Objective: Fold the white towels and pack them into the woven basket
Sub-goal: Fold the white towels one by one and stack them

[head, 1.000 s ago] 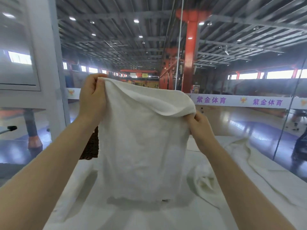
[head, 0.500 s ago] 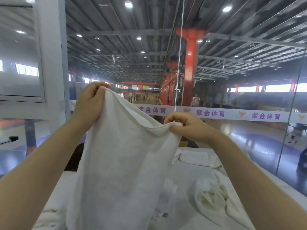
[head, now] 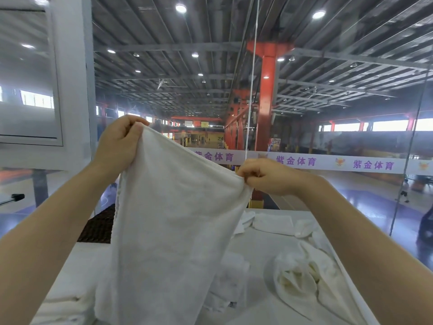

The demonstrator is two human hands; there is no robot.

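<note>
A white towel (head: 173, 226) hangs in front of me, stretched between both hands above the table. My left hand (head: 117, 146) grips its upper left corner, held higher. My right hand (head: 267, 177) pinches the upper right corner, lower and to the right. The towel's lower part drapes down to the table. A dark woven basket (head: 98, 226) shows at the table's left side, mostly hidden behind the towel and my left arm. A crumpled white towel (head: 302, 277) lies at the right, and folded white towels (head: 274, 222) rest at the far edge.
The table (head: 257, 249) is covered in white cloth. More white towel lies bunched at the lower left (head: 65, 308) and under the hanging towel. Glass panels stand just beyond the table, with a sports hall behind. A white wall and cabinet (head: 30, 73) stand at left.
My right hand has regripped the top edge and now pinches it with knuckles up. The towel hangs lower and wider, and the view has tilted upward.
</note>
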